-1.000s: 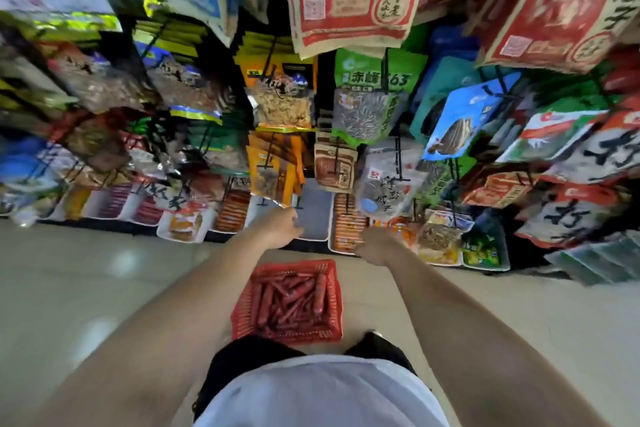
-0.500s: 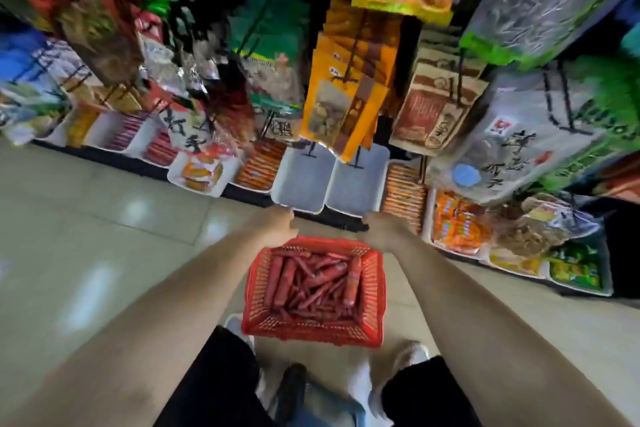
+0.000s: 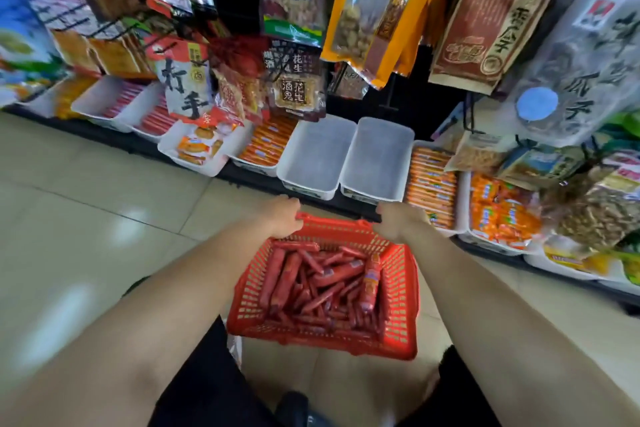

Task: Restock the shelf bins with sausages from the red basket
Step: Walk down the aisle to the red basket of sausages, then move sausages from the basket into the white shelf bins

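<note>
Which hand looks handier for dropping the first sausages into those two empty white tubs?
Probably the right hand: it grips the red basket rim just below the empty bins. The left hand sits slightly further left.

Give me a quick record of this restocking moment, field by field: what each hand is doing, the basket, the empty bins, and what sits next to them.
left hand: gripping the far rim of the red basket, left corner
right hand: gripping the same rim, right corner
basket contents: loose red sausages, piled in a jumble
empty bins: two white bins side by side, just beyond the basket
left neighbour: bin of orange-wrapped sticks
right neighbour: bin of orange-wrapped sticks
restocking: not yet begun
</note>
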{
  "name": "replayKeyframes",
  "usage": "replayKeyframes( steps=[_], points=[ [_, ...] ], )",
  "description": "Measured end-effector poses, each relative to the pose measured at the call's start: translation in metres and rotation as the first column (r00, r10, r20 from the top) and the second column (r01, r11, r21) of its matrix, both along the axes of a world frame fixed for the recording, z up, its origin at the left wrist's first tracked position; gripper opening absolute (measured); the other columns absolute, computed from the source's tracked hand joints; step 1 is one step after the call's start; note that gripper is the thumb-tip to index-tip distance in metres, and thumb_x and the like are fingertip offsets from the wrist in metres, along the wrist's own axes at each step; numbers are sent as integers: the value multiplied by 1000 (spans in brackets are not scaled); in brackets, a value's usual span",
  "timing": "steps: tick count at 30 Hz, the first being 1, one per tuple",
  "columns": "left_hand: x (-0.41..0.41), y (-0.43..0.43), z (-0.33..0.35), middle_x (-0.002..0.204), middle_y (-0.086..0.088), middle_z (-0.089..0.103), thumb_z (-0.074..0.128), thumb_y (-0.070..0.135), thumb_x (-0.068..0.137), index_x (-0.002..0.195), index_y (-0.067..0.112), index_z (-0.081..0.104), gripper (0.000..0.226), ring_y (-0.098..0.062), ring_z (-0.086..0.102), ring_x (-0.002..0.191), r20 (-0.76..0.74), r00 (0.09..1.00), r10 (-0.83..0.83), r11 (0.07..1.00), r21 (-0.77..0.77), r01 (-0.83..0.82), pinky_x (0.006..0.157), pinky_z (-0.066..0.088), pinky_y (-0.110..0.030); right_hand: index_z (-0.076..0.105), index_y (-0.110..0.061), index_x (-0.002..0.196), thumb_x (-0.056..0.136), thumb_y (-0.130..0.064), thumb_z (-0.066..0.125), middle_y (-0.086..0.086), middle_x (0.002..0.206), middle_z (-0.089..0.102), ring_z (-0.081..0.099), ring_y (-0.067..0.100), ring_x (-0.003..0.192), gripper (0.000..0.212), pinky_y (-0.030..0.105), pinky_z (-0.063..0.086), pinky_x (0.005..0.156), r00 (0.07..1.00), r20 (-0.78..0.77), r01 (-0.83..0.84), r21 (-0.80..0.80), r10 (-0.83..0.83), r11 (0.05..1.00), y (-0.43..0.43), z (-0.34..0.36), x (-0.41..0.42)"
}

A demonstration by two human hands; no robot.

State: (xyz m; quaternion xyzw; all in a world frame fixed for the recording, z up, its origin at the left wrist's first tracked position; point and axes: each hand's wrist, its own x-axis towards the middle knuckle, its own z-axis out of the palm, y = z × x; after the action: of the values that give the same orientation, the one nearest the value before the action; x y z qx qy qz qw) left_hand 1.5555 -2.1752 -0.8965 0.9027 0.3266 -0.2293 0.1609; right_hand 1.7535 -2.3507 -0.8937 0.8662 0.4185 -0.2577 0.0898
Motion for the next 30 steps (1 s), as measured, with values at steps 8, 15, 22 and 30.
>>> replayKeyframes(
  steps=[8,15,22,30],
  points=[
    [-31,-14,29,124,-10,56,55,46,92,123,16,57,43,-31,57,113,37,998,-54,998,39,52,92,48,-41,60,-24,118,80,-58,51,8,127,63,61,32,114,51,43,51,91,1000,-18,-5,7,5,1000,-40,24,-31],
    [-15,-26,-82,127,-8,60,55,41,92,121,18,61,37,-29,58,117,31,997,-77,993,-90,79,95,47,-35,54,-22,130,77,-61,46,12,132,61,59,34,118,67,43,51,93,987,-159,16,-21,-19,1000,-36,-88,-22],
    [-14,3,-194,138,-14,54,54,39,92,135,14,52,50,-34,53,127,-59,996,-69,990,-127,61,103,43,-38,52,-22,134,72,-49,55,12,136,55,56,37,120,68,43,50,98,964,-259,49,-76,-67,996,-10,-220,-27],
    [-8,29,-264,148,-11,41,53,47,87,147,13,32,72,-33,39,135,-46,998,35,990,-134,-41,110,37,-48,50,-24,137,88,-44,55,8,141,53,50,33,128,53,47,46,101,937,-349,-2,4,4,1000,42,-268,-51]
  ],
)
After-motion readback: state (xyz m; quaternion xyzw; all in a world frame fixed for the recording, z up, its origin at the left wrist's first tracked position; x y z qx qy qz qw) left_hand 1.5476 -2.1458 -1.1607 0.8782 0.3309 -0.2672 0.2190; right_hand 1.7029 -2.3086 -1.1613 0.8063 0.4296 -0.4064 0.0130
